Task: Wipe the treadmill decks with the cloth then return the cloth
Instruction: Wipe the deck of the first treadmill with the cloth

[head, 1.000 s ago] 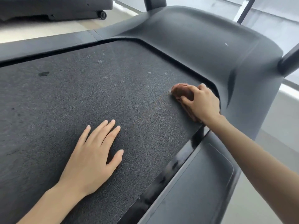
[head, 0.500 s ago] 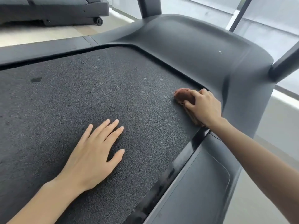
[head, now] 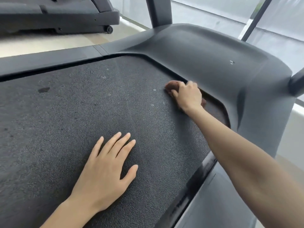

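1. The cloth (head: 172,87) has slid a little left along the front edge of the deck (head: 65,122), away from the right corner it was in a second ago; the bared corner now shows to its right.
2. I judge from this that the wipe is working across the front strip, with most of the deck not yet covered and the return of the cloth well off.
3. The cloth is brown and bunched into a wad; it lies on the deck just beside the hood (head: 213,60), mostly hidden, with a lump showing past the fingers and a scrap by the wrist.
4. The right hand (head: 187,94) holds it, fingers curled over the wad and pressing it down.
5. The left hand (head: 105,168) has stayed put; it lies palm down on the near deck, fingers straight and slightly spread, well apart from the cloth.
6. Pale spots (head: 154,90) sit just left of the cloth, with more further left; a dark stain (head: 43,89) lies far to the left; these look like the next ground to cover.
7. A glossy rail (head: 194,186) runs along the deck's right edge; a second treadmill (head: 57,15) stands behind on the pale floor (head: 49,41).
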The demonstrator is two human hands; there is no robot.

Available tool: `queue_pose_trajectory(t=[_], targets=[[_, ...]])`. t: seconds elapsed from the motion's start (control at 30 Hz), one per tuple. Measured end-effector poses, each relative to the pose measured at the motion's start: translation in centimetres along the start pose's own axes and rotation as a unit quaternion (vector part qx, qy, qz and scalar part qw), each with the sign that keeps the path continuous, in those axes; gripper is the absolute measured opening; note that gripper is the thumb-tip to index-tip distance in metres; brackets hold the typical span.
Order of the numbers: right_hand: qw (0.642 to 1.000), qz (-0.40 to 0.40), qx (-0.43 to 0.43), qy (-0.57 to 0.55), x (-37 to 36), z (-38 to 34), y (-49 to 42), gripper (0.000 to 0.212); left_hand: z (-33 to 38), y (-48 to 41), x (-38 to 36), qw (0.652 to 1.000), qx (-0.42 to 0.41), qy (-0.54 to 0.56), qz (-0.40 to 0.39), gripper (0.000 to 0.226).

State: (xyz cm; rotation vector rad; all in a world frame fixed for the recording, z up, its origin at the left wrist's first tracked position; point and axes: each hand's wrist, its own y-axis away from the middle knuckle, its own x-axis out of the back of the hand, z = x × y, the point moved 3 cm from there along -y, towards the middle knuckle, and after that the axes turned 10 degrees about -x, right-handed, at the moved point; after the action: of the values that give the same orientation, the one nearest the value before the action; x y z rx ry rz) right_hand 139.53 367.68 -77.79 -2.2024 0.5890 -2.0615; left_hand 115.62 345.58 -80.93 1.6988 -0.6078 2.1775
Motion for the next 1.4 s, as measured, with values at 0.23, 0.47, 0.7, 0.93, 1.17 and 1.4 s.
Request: queue_pose_trajectory(t=[0.23,0.47,0.7,0.93,1.17,1.4], targets=[[0.956,0.047,0.283,-0.065,1.8,-2.5,9.5,0.041,0.1,0.0,0.0,1.000,-0.010,-0.012,0.001,0.061],[0.981,0.044,0.184,-0.049,1.6,3.7,7.0,0.037,0.1,0.2,-0.3,1.000,-0.015,-0.027,0.003,0.061],[0.998,0.030,0.055,0.025,0.3,1.7,0.8,0.043,0.1,-0.1,0.0,1.000,-0.005,-0.019,0.015,0.061],[0.988,0.037,0.146,-0.018,1.6,-3.0,7.2,0.042,0.3,0.0,0.4,0.999,0.002,-0.018,0.028,0.063],[0.930,0.024,0.351,-0.107,4.0,-3.8,14.9,0.039,-0.5,6.0,1.1,0.990,0.126,-0.053,0.034,0.069],[0.997,-0.010,0.074,-0.015,3.8,2.8,8.4,0.044,-3.5,15.3,3.0,0.972,0.221,-0.085,-0.010,0.081]])
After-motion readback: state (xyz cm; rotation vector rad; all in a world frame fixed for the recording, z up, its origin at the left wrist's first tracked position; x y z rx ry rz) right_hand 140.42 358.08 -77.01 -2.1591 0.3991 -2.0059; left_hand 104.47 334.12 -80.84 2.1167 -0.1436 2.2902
